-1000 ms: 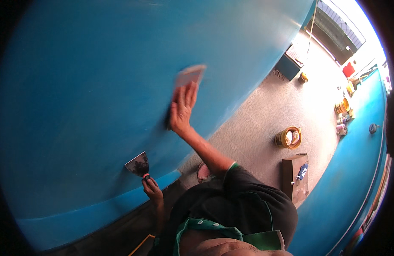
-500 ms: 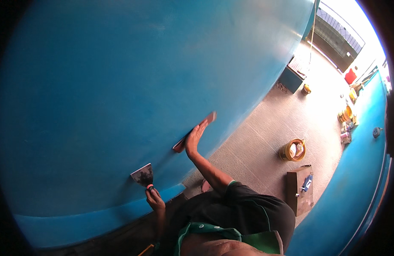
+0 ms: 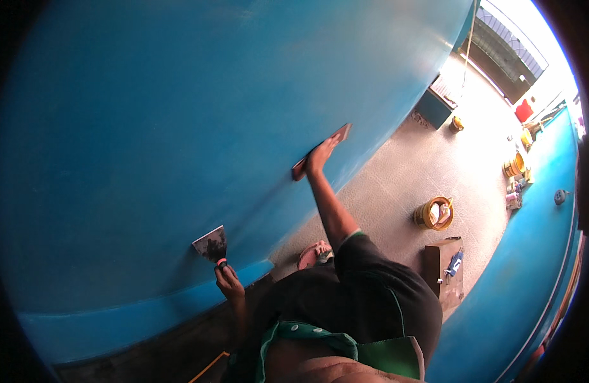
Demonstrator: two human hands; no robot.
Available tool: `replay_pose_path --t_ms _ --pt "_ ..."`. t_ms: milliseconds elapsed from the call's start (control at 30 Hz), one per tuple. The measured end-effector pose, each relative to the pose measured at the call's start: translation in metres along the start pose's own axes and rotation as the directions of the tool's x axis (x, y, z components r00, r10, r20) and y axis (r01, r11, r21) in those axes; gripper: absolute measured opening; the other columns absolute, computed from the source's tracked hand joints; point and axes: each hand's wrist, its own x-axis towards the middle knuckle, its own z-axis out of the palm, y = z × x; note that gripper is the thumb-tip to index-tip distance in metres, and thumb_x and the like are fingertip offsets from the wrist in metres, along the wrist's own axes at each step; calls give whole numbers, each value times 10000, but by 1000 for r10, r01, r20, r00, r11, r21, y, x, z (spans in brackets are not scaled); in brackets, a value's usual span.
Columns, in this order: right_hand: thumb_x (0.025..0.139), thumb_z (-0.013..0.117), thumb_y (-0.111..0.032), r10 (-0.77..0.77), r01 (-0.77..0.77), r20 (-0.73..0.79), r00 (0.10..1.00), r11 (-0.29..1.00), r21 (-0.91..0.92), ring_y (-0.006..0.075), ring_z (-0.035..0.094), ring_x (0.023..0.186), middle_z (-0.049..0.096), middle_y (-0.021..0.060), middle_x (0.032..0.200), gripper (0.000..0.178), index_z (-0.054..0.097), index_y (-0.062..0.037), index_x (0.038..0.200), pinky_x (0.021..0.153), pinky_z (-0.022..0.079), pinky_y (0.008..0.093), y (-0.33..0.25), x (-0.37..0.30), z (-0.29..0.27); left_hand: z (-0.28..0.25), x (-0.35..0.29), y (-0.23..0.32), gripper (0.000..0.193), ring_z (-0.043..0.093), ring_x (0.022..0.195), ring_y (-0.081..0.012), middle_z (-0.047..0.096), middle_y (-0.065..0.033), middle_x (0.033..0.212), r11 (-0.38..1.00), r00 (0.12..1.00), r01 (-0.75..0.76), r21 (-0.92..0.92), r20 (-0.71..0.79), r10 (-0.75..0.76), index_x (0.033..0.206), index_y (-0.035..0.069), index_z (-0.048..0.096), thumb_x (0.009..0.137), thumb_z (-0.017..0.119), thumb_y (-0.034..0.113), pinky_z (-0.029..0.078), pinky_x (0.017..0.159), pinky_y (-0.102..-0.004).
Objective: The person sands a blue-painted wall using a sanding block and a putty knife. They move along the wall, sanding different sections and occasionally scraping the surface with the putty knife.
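Head view, from left to right: a broad blue wall point(image 3: 135, 140) curves across my left side, with a brighter blue band point(image 3: 135, 307) running along its foot. Against that blue, I see my scraper point(image 3: 211, 245), its wide blade smeared dark and tilted up to the left, its handle running down into my left hand point(image 3: 230, 283). That hand is closed round the handle, fingers curled; I cannot tell whether the blade touches the wall. Further right, and higher up, my right hand point(image 3: 319, 157) is nearly flat, fingers stretched together along the back of a long, thin, reddish-brown sanding pad point(image 3: 343, 132). I have hold of the pad with the palm and fingers spread over it; my thumb is hidden. The pad lies slantwise at the wall, one end sticking out past my fingertips and the other below my palm. Under that forearm shows a foot in a pinkish sandal point(image 3: 307, 256), beside my dark shirt point(image 3: 384, 290). On the pale floor point(image 3: 377, 191) to the right stands a yellow bucket point(image 3: 424, 216) with whitish stuff inside, near a brown box point(image 3: 435, 258) bearing a blue object point(image 3: 454, 262). Another blue wall point(image 3: 492, 287) closes the far right.
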Motion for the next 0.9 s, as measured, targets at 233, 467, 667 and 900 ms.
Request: replay_pose_path --t_ms 233,467,667,900 --pt "1035 371 -230 -710 712 96 698 702 14 433 168 1484 252 261 1583 504 390 -41 1501 1192 171 492 -215 22 30 4 -1 -11 357 483 564 -104 530 -31 702 992 1000 -25 -124 -13 23 974 27 524 1059 415 357 346 477 -260" --pt "958 472 -223 -836 848 151 527 528 -37 430 207 1468 252 222 1592 455 507 -101 1395 1143 214 584 -362 -15 49 9 2 -32 385 535 652 -94 570 -32 835 949 993 111 -296 -8 -119 1148 14 534 1048 451 377 424 526 -219" --pt "973 471 -246 -876 908 308 371 411 77 419 201 1479 243 204 1605 520 441 -158 1485 1151 191 573 -310 -16 20 4 0 -31 381 533 629 -101 561 -44 827 991 1000 23 -133 10 -22 1116 8 530 1049 435 370 421 502 -239" --pt "934 502 -201 -873 881 125 472 473 -24 432 274 1448 368 211 1538 490 528 -72 1406 1161 243 535 -318 -30 39 19 0 -33 356 493 552 -72 559 -11 773 951 997 33 -306 -61 -54 1173 51 511 1051 421 373 348 428 -210"
